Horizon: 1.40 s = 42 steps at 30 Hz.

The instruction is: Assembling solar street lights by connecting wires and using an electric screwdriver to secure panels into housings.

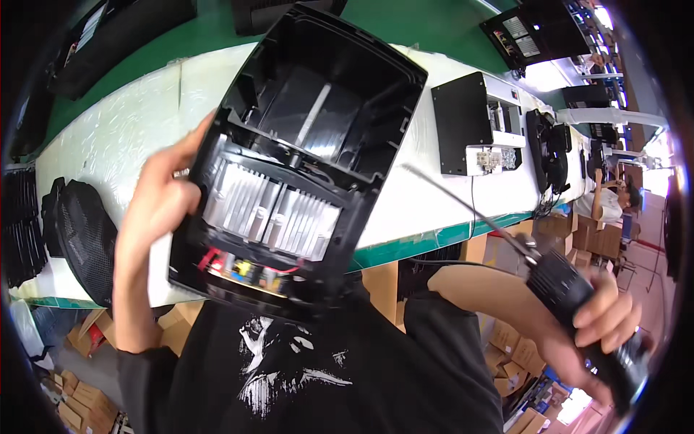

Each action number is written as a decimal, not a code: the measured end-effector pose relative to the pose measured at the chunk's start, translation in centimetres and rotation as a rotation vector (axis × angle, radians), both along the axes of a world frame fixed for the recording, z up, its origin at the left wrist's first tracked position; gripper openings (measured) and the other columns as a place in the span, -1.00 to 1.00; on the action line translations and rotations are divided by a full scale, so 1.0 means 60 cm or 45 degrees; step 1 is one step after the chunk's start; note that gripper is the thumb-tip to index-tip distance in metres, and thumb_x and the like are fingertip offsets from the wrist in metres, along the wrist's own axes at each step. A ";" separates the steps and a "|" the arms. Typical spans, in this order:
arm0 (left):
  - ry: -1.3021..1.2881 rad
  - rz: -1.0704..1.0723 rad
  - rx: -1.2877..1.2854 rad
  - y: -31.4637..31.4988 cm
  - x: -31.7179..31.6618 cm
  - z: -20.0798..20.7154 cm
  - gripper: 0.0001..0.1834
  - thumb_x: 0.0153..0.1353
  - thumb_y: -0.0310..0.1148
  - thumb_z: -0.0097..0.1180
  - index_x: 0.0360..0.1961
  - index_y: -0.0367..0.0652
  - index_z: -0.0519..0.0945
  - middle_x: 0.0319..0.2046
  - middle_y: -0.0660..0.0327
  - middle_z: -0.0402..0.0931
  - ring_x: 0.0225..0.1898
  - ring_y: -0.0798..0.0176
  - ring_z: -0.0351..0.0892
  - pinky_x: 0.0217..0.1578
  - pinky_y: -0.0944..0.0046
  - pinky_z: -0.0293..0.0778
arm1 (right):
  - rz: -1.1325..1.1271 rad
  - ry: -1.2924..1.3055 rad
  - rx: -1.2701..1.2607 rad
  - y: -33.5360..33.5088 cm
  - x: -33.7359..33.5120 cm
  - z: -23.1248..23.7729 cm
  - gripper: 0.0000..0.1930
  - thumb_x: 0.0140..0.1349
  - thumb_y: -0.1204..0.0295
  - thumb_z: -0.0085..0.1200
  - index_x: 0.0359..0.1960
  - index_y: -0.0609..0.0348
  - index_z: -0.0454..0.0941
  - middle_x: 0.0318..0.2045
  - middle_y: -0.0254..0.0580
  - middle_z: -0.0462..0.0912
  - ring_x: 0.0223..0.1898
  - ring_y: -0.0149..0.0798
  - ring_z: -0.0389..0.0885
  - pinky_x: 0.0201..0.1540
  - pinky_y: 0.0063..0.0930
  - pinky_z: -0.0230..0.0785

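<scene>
Black housing point(369, 137) (long axis up-rightward) and screwdriver point(557, 283), tight in left and right hands point(163, 192) point(606, 322)

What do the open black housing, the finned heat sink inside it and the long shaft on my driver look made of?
Black housing: probably moulded plastic, satin, judging by its soft sheen and rounded corners. Finned heat sink: bare metal, likely aluminium, from its silvery, light-catching fins. Driver shaft: likely metal, being thin, straight and grey; blur hides its finish.
</scene>
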<state>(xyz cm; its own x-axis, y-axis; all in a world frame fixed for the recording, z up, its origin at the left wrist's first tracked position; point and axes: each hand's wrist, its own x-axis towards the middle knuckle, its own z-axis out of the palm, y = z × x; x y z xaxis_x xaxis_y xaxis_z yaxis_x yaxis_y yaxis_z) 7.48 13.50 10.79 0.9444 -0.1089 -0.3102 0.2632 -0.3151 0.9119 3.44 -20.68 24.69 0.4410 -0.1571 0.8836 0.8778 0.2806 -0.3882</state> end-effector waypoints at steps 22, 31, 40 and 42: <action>-0.221 -0.681 0.208 -0.120 0.157 0.020 -0.32 -0.36 -0.75 -0.36 -0.11 -0.36 0.56 -0.35 -0.05 0.61 -0.29 0.26 0.57 -0.16 0.42 0.39 | -0.577 0.339 -0.099 -0.305 0.071 -0.097 -0.17 0.05 -0.44 -0.39 -0.44 0.25 0.39 -0.63 -0.18 0.38 -0.65 -0.27 0.35 -0.53 -0.41 0.26; -0.169 -0.665 0.199 -0.107 0.158 0.024 -0.31 -0.43 -0.74 -0.38 -0.14 -0.43 0.55 -0.35 -0.03 0.61 -0.25 0.28 0.55 -0.09 0.42 0.38 | -0.935 0.656 -0.353 -0.213 0.248 -0.035 -0.49 0.24 -0.01 -0.17 -0.50 0.29 0.34 -0.67 -0.13 0.41 -0.73 -0.26 0.35 -0.61 -0.41 0.30; -0.253 -0.549 0.194 -0.111 0.106 0.013 -0.49 -0.19 -0.67 -0.18 -0.18 -0.15 0.63 -0.34 -0.08 0.58 -0.31 -0.06 0.58 -0.14 0.24 0.44 | -0.339 0.757 -0.205 -0.153 0.118 0.019 -0.61 0.18 0.10 0.04 -0.30 0.23 0.35 -0.53 -0.21 0.41 -0.58 -0.35 0.41 -0.61 -0.54 0.29; -0.287 -0.530 0.178 -0.103 0.101 -0.001 -0.48 -0.20 -0.67 -0.18 -0.19 -0.13 0.64 -0.36 -0.08 0.58 -0.34 -0.08 0.58 -0.16 0.23 0.45 | 0.012 0.791 -0.135 -0.150 0.097 0.062 -0.59 0.14 0.08 0.09 -0.33 0.23 0.37 -0.47 -0.21 0.42 -0.52 -0.34 0.44 -0.55 -0.52 0.34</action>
